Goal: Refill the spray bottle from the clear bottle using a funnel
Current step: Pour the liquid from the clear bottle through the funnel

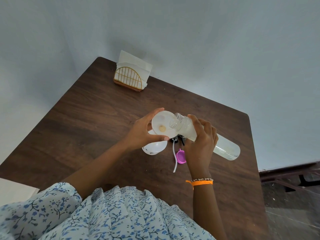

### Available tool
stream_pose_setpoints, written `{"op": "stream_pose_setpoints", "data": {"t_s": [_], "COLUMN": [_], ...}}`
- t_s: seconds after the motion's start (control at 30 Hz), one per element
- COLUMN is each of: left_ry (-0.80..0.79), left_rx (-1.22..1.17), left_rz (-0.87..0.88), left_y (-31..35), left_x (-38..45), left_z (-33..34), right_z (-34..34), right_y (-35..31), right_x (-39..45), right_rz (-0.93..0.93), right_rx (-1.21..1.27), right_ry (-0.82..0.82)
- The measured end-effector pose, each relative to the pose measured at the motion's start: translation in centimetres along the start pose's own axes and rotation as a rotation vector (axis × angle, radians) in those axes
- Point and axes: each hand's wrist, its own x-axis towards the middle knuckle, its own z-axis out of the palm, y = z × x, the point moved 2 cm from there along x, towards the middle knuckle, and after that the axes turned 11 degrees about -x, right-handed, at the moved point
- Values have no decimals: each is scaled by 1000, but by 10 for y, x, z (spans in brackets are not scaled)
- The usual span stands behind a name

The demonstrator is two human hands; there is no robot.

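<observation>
White plastic is what you are steadying: the funnel [163, 124] sits in the mouth of the spray bottle [154, 147], and your left hand [144, 132] has its fingers [156, 112] clamped around the funnel's rim from the left. Keep that hold firm and the funnel upright, so the spout stays in the neck, which is hidden beneath the bowl.

Your right hand [201, 144] has its fingers wrapped tight round the clear bottle [207, 137], which lies tilted almost flat, its open mouth just over the right side of the funnel's bowl and its base pointing away to the right. Liquid appears to sit along the lower side of the bottle. No stream is visible at the mouth, so I judge the pour is only starting.

Raise the base slowly, and aim the flow at the sloping wall of the bowl. Pause if the level climbs. Mind the sprayer head with its tube [174, 156] and the purple cap [181, 156], lying on the desk [97, 118] just under your right wrist.
</observation>
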Motion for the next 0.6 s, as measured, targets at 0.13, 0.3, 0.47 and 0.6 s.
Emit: {"op": "stream_pose_setpoints", "data": {"t_s": [0.13,0.3,0.47,0.6], "left_ry": [3,0,5,3], "left_rx": [-8,10,2,17], "left_rz": [7,9,16,14], "left_y": [1,0,0,0], "left_x": [-1,0,-1,-1], "left_z": [0,0,1,1], "right_z": [0,1,1,1], "right_y": [0,-1,-1,-1], "right_x": [0,1,1,1], "right_rz": [6,1,-5,-11], "right_rx": [1,-8,-15,-14], "right_ry": [-4,-3,-1,2]}}
